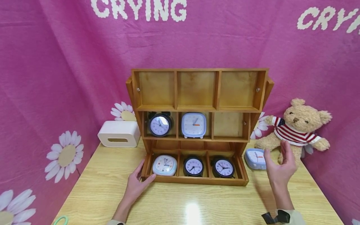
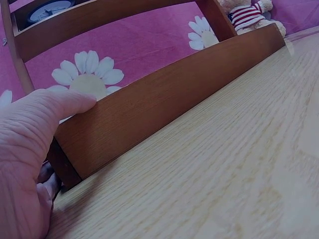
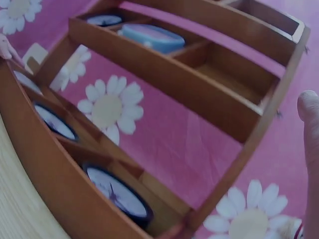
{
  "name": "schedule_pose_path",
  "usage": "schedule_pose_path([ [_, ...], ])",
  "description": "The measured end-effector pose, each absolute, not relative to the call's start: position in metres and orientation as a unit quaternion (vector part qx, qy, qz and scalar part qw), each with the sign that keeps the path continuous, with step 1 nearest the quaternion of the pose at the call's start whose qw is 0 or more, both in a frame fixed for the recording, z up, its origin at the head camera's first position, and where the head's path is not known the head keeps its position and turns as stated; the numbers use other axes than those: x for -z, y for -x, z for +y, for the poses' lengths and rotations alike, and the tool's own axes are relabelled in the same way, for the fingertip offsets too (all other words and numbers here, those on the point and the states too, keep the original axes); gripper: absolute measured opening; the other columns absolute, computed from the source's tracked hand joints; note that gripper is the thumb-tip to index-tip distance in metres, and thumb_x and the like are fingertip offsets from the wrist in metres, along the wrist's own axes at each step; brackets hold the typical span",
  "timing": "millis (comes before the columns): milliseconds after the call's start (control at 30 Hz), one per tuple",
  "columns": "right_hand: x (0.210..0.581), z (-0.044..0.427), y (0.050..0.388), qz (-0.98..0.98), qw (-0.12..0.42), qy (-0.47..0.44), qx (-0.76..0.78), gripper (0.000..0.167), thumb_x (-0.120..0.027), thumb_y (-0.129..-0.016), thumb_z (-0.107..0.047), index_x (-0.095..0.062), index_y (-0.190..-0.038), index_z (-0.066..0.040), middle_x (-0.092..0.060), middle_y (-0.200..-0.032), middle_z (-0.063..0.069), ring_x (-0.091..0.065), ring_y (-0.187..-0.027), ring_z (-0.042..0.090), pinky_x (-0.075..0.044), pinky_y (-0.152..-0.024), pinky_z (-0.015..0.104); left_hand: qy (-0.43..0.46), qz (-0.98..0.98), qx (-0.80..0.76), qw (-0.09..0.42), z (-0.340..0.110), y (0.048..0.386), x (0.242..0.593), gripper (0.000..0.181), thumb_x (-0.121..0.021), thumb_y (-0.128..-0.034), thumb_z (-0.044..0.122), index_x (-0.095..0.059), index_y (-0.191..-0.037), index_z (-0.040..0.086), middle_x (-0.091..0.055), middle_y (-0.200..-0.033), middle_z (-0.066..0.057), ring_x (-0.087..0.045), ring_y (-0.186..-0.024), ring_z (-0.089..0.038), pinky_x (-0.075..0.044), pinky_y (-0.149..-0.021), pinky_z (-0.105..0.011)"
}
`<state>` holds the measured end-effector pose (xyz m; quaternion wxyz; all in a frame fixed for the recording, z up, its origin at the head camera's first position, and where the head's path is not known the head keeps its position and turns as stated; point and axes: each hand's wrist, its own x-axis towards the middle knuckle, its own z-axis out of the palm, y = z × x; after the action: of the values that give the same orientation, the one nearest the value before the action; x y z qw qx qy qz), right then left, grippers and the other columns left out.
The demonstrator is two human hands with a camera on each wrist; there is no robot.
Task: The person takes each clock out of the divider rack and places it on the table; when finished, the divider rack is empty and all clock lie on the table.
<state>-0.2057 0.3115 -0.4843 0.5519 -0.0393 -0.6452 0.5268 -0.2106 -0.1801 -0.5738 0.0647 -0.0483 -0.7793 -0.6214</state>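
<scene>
A three-tier wooden display shelf [image 1: 194,180] stands on the table. My left hand [image 1: 136,185] grips its lower left corner, thumb [image 2: 75,102] over the front board and the other fingers around the side. The bottom tier holds a pale blue clock [image 1: 164,165] and two black round clocks [image 1: 193,166], [image 1: 223,167]. In the middle tier sit a black alarm clock [image 1: 159,125] at left and a blue square clock [image 1: 193,125] at centre. My right hand [image 1: 281,172] is raised right of the shelf, thumb and fingers apart, holding nothing. Behind it, partly covered, a blue clock [image 1: 254,158] rests on the table.
A teddy bear [image 1: 298,131] in a striped sweater sits at the back right. Left of the shelf stands a white tissue box [image 1: 119,133]. A green loop [image 1: 61,220] shows at the table's front left. Pink cloth [image 1: 70,47] hangs behind and at both sides.
</scene>
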Motion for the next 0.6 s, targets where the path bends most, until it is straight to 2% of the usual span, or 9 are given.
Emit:
schedule_pose_path([
  [133,0.459,0.29,0.197,-0.611,0.568,-0.019,-0.551,0.055,-0.071,-0.076,0.014,-0.066,-0.131,0.011,-0.072,-0.126,0.008,-0.066,-0.121,0.02,-0.049,-0.111,0.03,0.046,-0.783,0.617,0.07,-0.18,0.212,0.575,0.087,-0.086,-0.0876,0.014,-0.039,-0.159,-0.001,-0.039,-0.163,-0.021,-0.041,-0.147,-0.038,-0.032,-0.119,-0.044],
  [267,0.45,0.275,0.194,-0.616,0.555,-0.071,-0.555,0.057,-0.069,-0.075,0.017,-0.062,-0.131,0.017,-0.069,-0.128,0.023,-0.065,-0.124,0.026,-0.048,-0.112,0.031,0.038,-0.786,0.613,0.072,-0.179,0.213,0.576,0.087,-0.087,-0.0869,0.015,-0.04,-0.159,0.001,-0.041,-0.163,-0.018,-0.042,-0.147,-0.034,-0.032,-0.119,-0.04],
  [400,0.447,0.259,0.191,-0.642,0.525,-0.117,-0.547,0.062,-0.068,-0.071,0.023,-0.059,-0.132,0.019,-0.063,-0.132,0.036,-0.064,-0.126,0.025,-0.048,-0.112,0.029,0.034,-0.783,0.617,0.071,-0.179,0.212,0.576,0.088,-0.087,-0.0867,0.014,-0.039,-0.159,0.002,-0.04,-0.163,-0.017,-0.043,-0.147,-0.034,-0.034,-0.117,-0.029],
  [533,0.443,0.238,0.188,-0.652,0.502,-0.16,-0.545,0.065,-0.068,-0.068,0.025,-0.056,-0.132,0.024,-0.06,-0.132,0.04,-0.064,-0.128,0.023,-0.048,-0.111,0.029,0.032,-0.777,0.624,0.075,-0.179,0.209,0.576,0.086,-0.087,-0.0868,0.014,-0.04,-0.159,0.002,-0.041,-0.162,-0.019,-0.044,-0.146,-0.035,-0.035,-0.11,-0.014],
  [600,0.442,0.228,0.189,-0.658,0.488,-0.182,-0.543,0.067,-0.068,-0.068,0.026,-0.054,-0.133,0.025,-0.06,-0.133,0.039,-0.062,-0.13,0.023,-0.048,-0.113,0.03,0.033,-0.777,0.624,0.078,-0.179,0.209,0.576,0.085,-0.086,-0.0875,0.015,-0.041,-0.158,0.001,-0.041,-0.162,-0.02,-0.044,-0.145,-0.036,-0.035,-0.108,-0.01],
])
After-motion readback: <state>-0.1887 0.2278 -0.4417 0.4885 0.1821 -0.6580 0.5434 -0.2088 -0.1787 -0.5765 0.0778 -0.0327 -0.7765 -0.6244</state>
